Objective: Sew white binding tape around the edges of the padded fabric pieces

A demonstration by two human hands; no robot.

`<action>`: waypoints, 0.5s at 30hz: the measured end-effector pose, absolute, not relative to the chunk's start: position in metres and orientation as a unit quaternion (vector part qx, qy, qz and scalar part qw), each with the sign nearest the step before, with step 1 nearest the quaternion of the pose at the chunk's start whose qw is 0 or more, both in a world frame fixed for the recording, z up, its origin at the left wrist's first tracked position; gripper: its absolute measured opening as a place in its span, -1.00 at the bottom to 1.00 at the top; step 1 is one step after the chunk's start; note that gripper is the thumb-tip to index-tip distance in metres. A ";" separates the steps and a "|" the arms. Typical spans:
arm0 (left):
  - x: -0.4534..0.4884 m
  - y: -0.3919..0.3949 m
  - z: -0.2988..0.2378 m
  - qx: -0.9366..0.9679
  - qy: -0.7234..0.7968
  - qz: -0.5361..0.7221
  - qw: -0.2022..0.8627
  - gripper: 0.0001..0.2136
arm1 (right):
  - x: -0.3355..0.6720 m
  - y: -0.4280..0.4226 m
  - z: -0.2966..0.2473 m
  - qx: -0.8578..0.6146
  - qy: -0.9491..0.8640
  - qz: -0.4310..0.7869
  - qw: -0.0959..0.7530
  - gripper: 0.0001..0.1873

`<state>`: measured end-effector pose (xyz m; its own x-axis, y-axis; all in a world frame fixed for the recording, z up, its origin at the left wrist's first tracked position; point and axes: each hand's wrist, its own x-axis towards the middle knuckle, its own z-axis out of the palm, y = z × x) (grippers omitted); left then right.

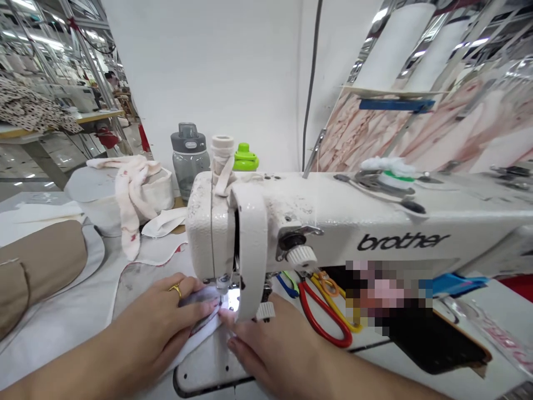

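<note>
A white sewing machine [325,203] stands in front of me, its lamp lighting the presser foot area [228,299]. My left hand [160,314], with a ring on one finger, is closed on a piece of pale fabric [199,340] just left of the needle; its index fingertip presses the cloth close to the foot. From the right, my right hand [283,344] reaches under the machine head, thumb and index finger closed at the fabric's edge beside the foot. The machine's front guard hides part of that hand. Both hands rest low over the metal needle plate.
Red-handled scissors [322,322], yellow-handled scissors [352,319] and a dark phone [437,336] lie under the arm. Left are brown fabric pieces [45,261] and a fabric-draped round container [110,194]. Behind the head stand a grey bottle [190,161] and a green-lidded bottle [245,158].
</note>
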<state>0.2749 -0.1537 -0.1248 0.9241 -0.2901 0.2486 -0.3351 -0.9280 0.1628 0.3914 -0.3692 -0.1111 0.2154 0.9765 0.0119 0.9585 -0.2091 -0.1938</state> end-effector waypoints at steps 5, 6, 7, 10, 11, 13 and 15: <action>0.271 -0.165 -0.129 0.973 -0.137 0.172 0.065 -0.71 | 0.391 -0.369 -0.113 -0.778 -0.622 0.046 0.070 -0.61; 0.271 -0.168 -0.129 0.971 -0.141 0.184 0.054 -0.71 | 0.391 -0.369 -0.113 -0.779 -0.621 0.046 0.075 -0.61; 0.270 -0.170 -0.129 0.969 -0.146 0.193 0.045 -0.71 | 0.391 -0.369 -0.113 -0.780 -0.618 0.048 0.082 -0.62; 0.270 -0.174 -0.128 0.967 -0.142 0.213 0.024 -0.71 | 0.392 -0.370 -0.112 -0.790 -0.603 0.062 0.091 -0.69; 0.270 -0.174 -0.128 0.966 -0.136 0.218 0.020 -0.71 | 0.392 -0.370 -0.112 -0.792 -0.600 0.066 0.089 -0.69; 0.270 -0.173 -0.128 0.968 -0.126 0.218 0.022 -0.71 | 0.393 -0.369 -0.112 -0.794 -0.599 0.064 0.082 -0.65; 0.270 -0.169 -0.127 0.971 -0.129 0.197 0.031 -0.69 | 0.393 -0.369 -0.112 -0.795 -0.600 0.046 0.079 -0.63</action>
